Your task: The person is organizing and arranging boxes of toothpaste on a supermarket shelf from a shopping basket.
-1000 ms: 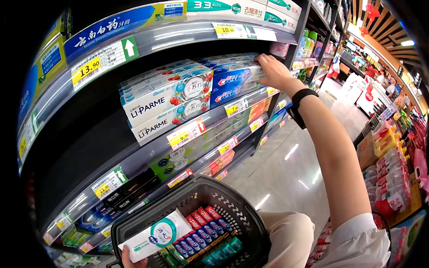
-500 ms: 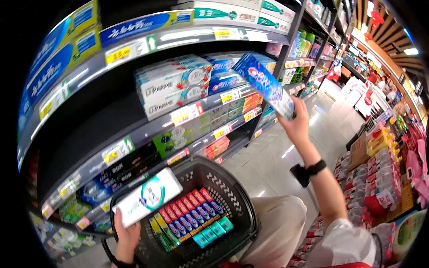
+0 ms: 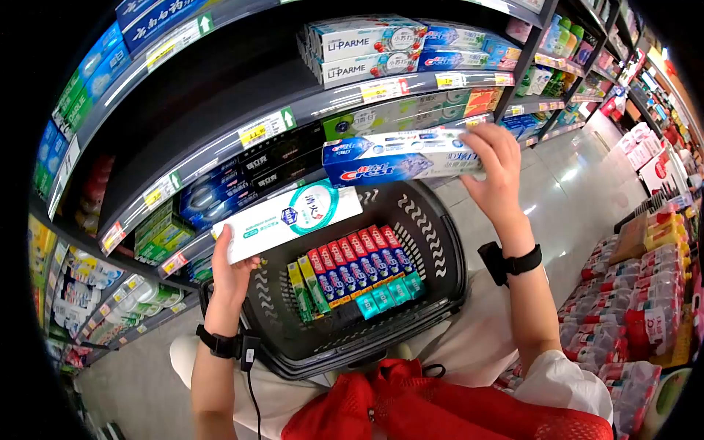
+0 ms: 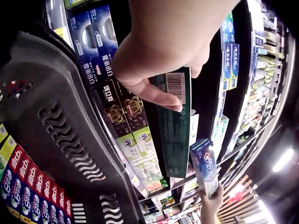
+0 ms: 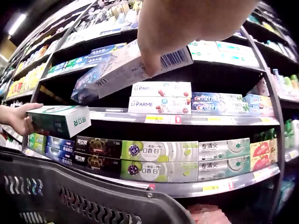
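Observation:
In the head view my left hand [image 3: 233, 265] grips the near end of a white toothpaste box [image 3: 293, 216] with a green ring, above the basket's far rim. My right hand [image 3: 499, 172] pinches one end of a blue and white Crest box [image 3: 400, 158], just beyond the white box. The left wrist view shows the held box's dark green side [image 4: 175, 135] with a barcode under my left fingers. In the right wrist view the Crest box [image 5: 117, 72] tilts in front of the shelves. Below both boxes, the black basket [image 3: 440, 275] holds rows of small red, blue, green and teal boxes.
Shelves with LI-PARME boxes [image 3: 367, 40], Crest boxes [image 3: 455, 59] and other toothpaste stand beyond the basket. Wrapped goods [image 3: 609, 301] are stacked on the right. A red cloth item [image 3: 440, 407] lies close to my body, and a cable hangs from my left wrist.
My right hand has brought the Crest box from the shelf towards the basket, turning it nearly level. The view has shifted, and my left hand has raised the white box slightly beyond the basket.

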Demonstrator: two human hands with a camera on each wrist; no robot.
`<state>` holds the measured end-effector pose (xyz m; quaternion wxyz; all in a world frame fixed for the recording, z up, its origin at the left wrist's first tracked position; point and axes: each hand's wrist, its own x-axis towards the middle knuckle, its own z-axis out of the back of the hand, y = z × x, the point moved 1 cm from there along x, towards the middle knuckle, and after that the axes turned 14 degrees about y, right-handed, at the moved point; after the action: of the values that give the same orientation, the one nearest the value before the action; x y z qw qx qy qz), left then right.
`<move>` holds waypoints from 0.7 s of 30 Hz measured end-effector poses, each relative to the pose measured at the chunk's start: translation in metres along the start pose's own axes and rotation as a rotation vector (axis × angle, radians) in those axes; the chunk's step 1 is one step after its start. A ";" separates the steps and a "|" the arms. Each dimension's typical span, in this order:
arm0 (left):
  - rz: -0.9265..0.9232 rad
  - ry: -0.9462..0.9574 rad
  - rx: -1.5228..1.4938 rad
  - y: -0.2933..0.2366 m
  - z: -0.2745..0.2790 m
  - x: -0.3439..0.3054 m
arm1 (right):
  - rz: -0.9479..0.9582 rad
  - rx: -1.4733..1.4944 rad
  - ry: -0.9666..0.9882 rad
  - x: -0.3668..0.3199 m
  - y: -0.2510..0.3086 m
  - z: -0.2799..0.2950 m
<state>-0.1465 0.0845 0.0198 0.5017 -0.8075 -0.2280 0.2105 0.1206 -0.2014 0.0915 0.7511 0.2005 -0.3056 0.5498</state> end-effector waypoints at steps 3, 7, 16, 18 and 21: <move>-0.012 0.072 0.047 0.006 0.005 0.002 | -0.021 0.050 -0.128 0.001 -0.005 -0.015; 0.002 0.092 0.100 0.007 0.005 -0.001 | -0.103 0.218 -0.189 -0.002 -0.007 -0.028; -0.024 0.106 0.103 0.013 0.000 0.005 | -0.110 0.267 -0.022 -0.007 -0.006 -0.034; -0.065 0.120 0.112 0.014 0.001 0.003 | -0.085 0.252 -0.032 -0.007 -0.006 -0.036; -0.073 0.118 0.141 0.016 0.003 0.004 | -0.077 0.239 -0.035 -0.010 -0.009 -0.035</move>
<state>-0.1429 0.0825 0.0036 0.5772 -0.7722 -0.2122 0.1596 0.1355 -0.1887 0.0593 0.7368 0.3099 -0.2432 0.5495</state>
